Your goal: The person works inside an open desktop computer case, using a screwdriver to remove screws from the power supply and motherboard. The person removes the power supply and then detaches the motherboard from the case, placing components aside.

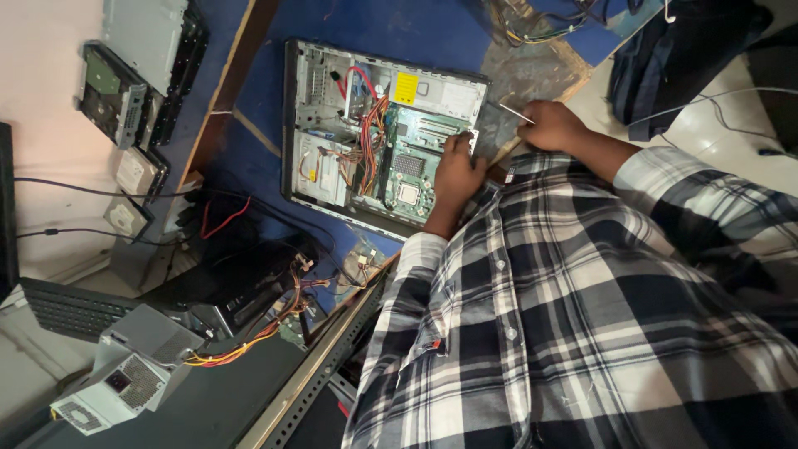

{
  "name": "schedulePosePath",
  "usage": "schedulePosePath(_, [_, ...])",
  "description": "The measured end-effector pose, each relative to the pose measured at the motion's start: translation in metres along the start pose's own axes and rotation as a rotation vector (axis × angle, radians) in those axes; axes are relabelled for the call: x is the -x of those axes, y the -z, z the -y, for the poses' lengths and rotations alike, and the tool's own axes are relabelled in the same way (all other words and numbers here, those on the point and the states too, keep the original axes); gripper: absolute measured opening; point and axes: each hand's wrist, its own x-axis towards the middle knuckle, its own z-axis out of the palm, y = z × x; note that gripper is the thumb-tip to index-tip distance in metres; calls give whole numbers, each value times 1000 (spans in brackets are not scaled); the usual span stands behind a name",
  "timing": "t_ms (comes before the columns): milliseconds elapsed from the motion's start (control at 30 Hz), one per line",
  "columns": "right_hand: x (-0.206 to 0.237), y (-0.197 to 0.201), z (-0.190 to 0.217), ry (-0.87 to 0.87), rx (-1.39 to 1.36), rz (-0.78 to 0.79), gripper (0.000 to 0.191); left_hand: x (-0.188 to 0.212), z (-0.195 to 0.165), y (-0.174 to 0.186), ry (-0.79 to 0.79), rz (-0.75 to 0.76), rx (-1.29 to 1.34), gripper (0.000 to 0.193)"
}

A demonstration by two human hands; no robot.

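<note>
Even, moderately bright indoor light, strongest on the pale wall [50, 75] at left and the floor [706, 116] at upper right; the dark clutter at lower left falls into shadow. The open computer case [382, 125] is clear and in focus, without glare. Straight edges bow slightly toward the corners; the checked shirt [582, 316], closest to the lens, looks somewhat soft
</note>
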Motion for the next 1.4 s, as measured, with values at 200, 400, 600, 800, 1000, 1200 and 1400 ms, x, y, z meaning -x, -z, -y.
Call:
schedulePosePath(200, [3,9,-4,12,-137,-31,28,4,3,0,-71,-139,106,53])
schedulePosePath(400, [36,39,13,3,-217,7,27,1,-13,11,-268,-436,353,31])
schedulePosePath(600, [54,72,35,177,-276,13,27,-43,-43,6,-77,-2,1076,35])
schedulePosePath(800, [59,114,28,137,-182,22,30,-69,-77,5,-70,82,1082,26])
schedulePosePath(1000, [66,144,11,54,-161,-9,29,-119,-127,54,-460,-328,650,25])
schedulePosePath(1200, [81,158,-15,102,-253,-28,28,-179,-218,121,-547,-562,542,20])
schedulePosePath(1400, [94,155,-44,80,-386,-3,29,-215,-256,137,-702,-695,246,13])
